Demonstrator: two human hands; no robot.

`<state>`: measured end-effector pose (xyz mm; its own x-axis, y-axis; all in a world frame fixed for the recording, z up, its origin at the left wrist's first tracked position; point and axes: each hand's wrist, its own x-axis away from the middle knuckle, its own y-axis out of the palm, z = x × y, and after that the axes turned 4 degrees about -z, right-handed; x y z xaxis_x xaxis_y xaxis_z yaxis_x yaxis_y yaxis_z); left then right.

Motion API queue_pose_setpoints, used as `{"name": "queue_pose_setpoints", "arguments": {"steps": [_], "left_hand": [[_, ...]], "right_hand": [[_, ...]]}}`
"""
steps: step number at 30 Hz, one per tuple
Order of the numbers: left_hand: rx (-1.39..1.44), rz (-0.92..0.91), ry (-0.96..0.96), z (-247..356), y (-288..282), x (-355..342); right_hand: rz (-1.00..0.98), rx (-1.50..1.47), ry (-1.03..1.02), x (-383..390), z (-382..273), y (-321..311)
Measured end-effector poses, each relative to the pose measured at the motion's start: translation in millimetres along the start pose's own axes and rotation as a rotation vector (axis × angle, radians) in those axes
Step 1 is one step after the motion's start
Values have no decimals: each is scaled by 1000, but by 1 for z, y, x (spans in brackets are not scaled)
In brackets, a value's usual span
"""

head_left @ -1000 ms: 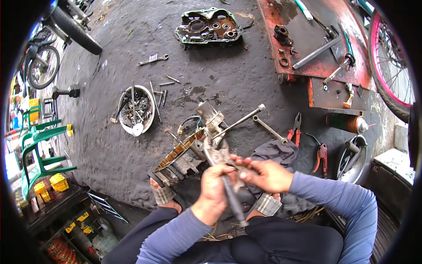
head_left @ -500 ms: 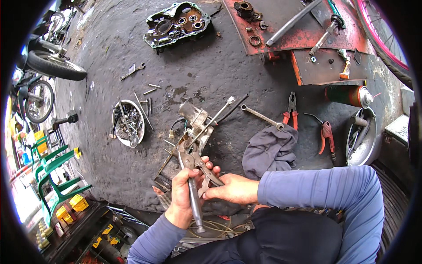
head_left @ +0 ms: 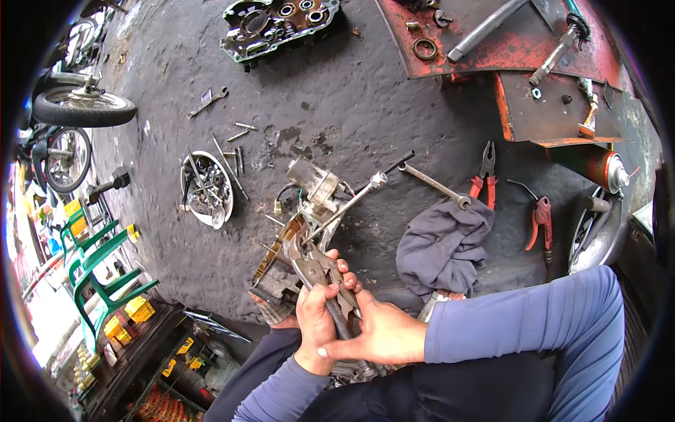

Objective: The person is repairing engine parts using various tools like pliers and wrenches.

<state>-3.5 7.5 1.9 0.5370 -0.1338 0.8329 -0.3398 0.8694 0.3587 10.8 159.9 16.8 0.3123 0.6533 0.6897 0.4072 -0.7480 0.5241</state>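
Note:
My left hand (head_left: pixel 318 327) is closed round the handles of a pair of worn metal locking pliers (head_left: pixel 309 266). From the right, my right hand (head_left: pixel 390 329) wraps the same handles, its fingers meeting the left's. The pliers' jaws sit at the near end of a long metal rod (head_left: pixel 346 211) that slants away to the upper right; whether they grip it is hard to make out. Beneath lies an engine casing (head_left: pixel 276 280) with studs sticking out, and a metal cylinder-shaped part (head_left: pixel 309 176) stands at its far end.
A bowl of small parts (head_left: pixel 223 163) stands left of the casing. A grey rag (head_left: pixel 446 246), a combination wrench (head_left: pixel 436 185), red-handled pliers (head_left: pixel 486 169) and a red air blow gun (head_left: pixel 540 221) lie to the right. Another casing (head_left: pixel 281 28) lies farther off.
Both hands and the pliers have moved slightly right and nearer my body. My right hand has come farther round the handles. The view has shifted a little.

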Motion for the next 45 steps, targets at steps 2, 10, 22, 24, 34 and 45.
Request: {"name": "queue_pose_setpoints", "arguments": {"steps": [2, 10, 22, 24, 34, 45], "left_hand": [[12, 7, -2, 0, 7, 4], [-81, -32, 5, -1, 5, 2], [-71, -22, -16, -1, 15, 11], [-67, -11, 3, -3, 13, 11], [-15, -77, 50, -8, -5, 2], [-122, -3, -24, 4, 12, 9]], "right_hand": [[-38, 112, 31, 5, -4, -3], [-32, 143, 10, -4, 14, -6], [-27, 270, 114, 6, 10, -6], [-32, 290, 99, 5, 14, -9], [59, 281, -13, -1, 18, 0], [70, 241, -13, 8, 16, 3]]}}
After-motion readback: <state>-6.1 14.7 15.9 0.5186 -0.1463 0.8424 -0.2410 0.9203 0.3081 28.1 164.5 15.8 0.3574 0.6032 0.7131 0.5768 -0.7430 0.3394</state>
